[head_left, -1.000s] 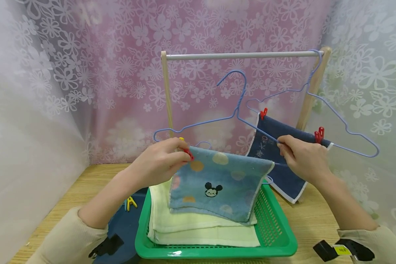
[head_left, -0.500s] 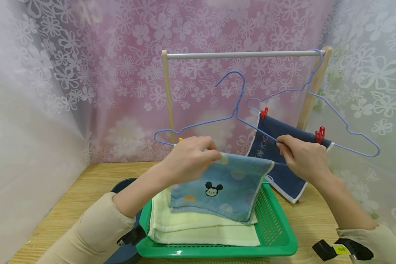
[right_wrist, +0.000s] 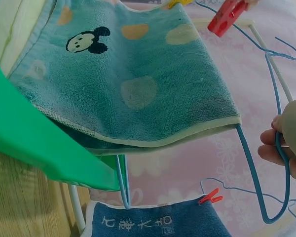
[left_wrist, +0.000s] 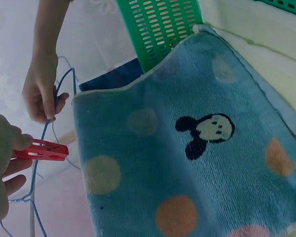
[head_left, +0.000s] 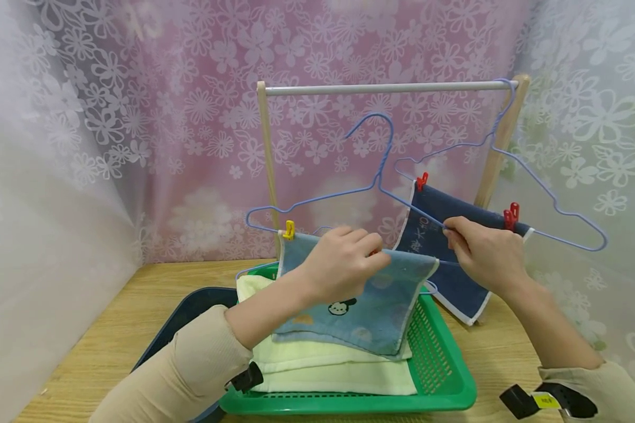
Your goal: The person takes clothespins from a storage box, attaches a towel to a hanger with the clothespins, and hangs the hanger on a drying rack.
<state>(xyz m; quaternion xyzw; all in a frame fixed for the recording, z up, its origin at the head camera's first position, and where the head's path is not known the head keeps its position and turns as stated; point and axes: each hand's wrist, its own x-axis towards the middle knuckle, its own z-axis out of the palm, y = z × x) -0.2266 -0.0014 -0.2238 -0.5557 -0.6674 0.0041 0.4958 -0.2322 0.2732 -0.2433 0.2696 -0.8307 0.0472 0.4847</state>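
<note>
My left hand (head_left: 341,267) pinches a red clothespin (left_wrist: 50,150) close above the top edge of a light blue towel (head_left: 388,305) with dots and a cartoon mouse head. The towel is folded over the bottom bar of a blue wire hanger (head_left: 385,157), with a yellow clothespin (head_left: 289,230) on its left top corner. On the right, my right hand (head_left: 484,252) grips the hanger's sloping arm. In the left wrist view, the red clothespin is apart from the towel. Part of the towel is hidden behind my left hand in the head view.
A green basket (head_left: 344,402) with folded pale yellow towels (head_left: 333,379) stands below. Behind, a rack (head_left: 391,89) carries another hanger (head_left: 529,167) with a dark blue towel (head_left: 457,294) held by red clothespins (head_left: 511,216). A dark tub (head_left: 164,329) is partly hidden by my left arm.
My left hand has moved right along the towel's top edge with the red clothespin, uncovering the yellow clothespin on the corner. The right hand and hanger have stayed nearly still.
</note>
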